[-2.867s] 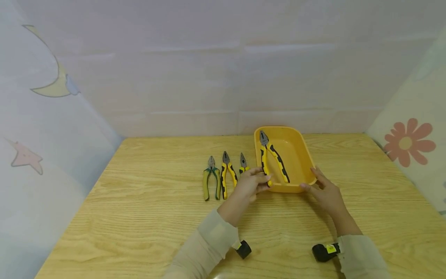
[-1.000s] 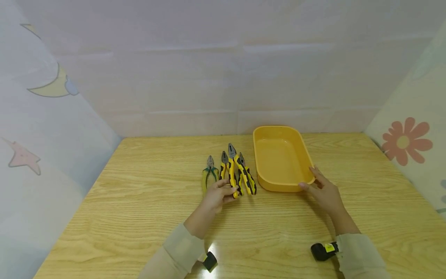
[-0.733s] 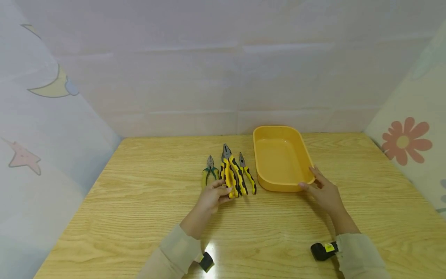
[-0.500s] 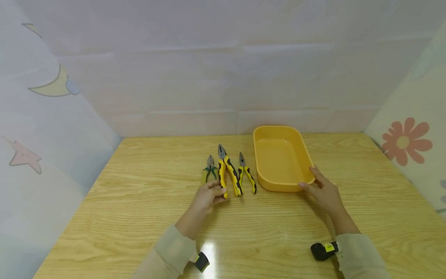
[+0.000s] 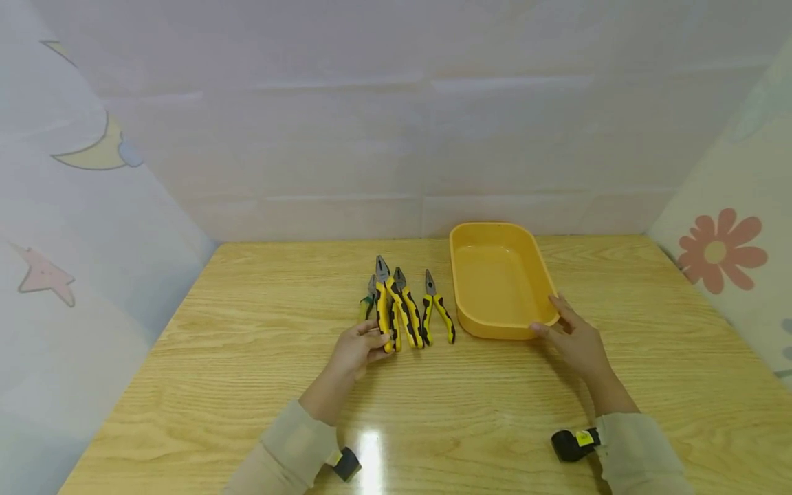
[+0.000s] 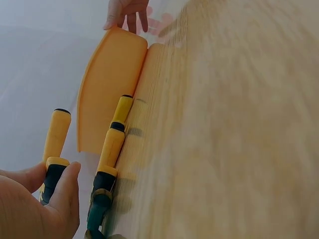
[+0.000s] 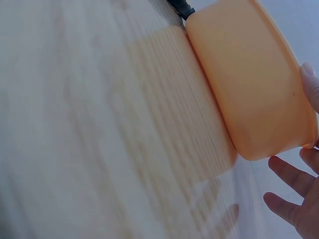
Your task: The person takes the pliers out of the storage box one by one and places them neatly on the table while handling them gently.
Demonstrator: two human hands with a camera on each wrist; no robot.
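Observation:
My left hand (image 5: 353, 349) pinches one handle of large combination pliers (image 5: 383, 269) with yellow and black grips, jaws pointing away. In the left wrist view the held pliers (image 6: 58, 132) hang above the row on the table. Beneath them in the head view lie green-handled pliers (image 5: 366, 305), partly hidden, and smaller yellow-black combination pliers (image 5: 399, 276). Long-nose pliers (image 5: 430, 284) lie just right of those. At the yellow tray (image 5: 504, 332), my right hand (image 5: 575, 340) holds the near right corner between thumb and fingers; the thumb (image 7: 310, 82) shows at its rim.
All of this is on a wooden table (image 5: 247, 385), with a pale wall (image 5: 346, 165) behind its far edge. Printed side panels stand left and right. The tray's inside is bare. A black wrist camera sits at each cuff.
The large pliers were over the tray at first; my left hand has carried them out and leftward, past the long-nose pliers, to over the green-handled pair. The right hand stays at the tray corner.

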